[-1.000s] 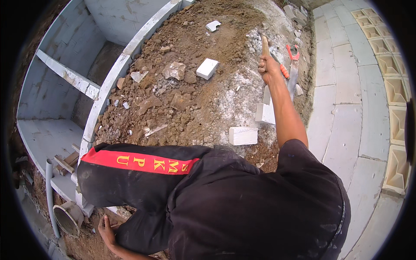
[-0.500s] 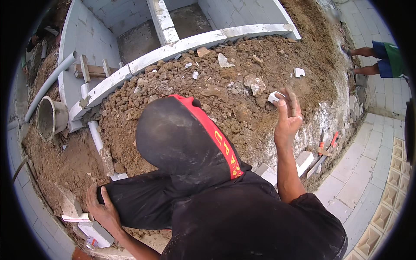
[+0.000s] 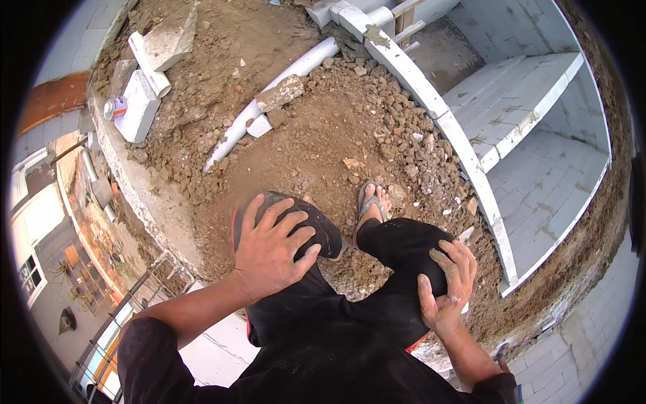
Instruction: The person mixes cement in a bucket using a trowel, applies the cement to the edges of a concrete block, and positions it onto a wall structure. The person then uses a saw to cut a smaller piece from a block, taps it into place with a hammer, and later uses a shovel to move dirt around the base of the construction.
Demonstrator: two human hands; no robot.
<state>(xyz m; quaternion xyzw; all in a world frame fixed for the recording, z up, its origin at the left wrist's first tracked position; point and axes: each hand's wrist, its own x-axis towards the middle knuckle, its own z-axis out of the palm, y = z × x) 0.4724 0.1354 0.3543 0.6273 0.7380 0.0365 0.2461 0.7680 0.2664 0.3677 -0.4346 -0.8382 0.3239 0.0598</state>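
Black trousers [image 3: 397, 249] covered both knees, edged by a thin red stripe [image 3: 235, 232] beside the left hand [image 3: 269, 252]. Around the trousers lay reddish-brown soil [image 3: 316, 135]. Beyond it ran a white pipe [image 3: 269, 101], and right of the trousers stood pale grey-white block walls [image 3: 471, 175]. The sandal [image 3: 369, 205] was grey.

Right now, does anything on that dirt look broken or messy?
Yes. A white pipe lies half buried in the soil with a rough chunk of rubble on top of it. Broken stones litter the dirt beside the white wall. Both hands, left and right, rest on the knees.
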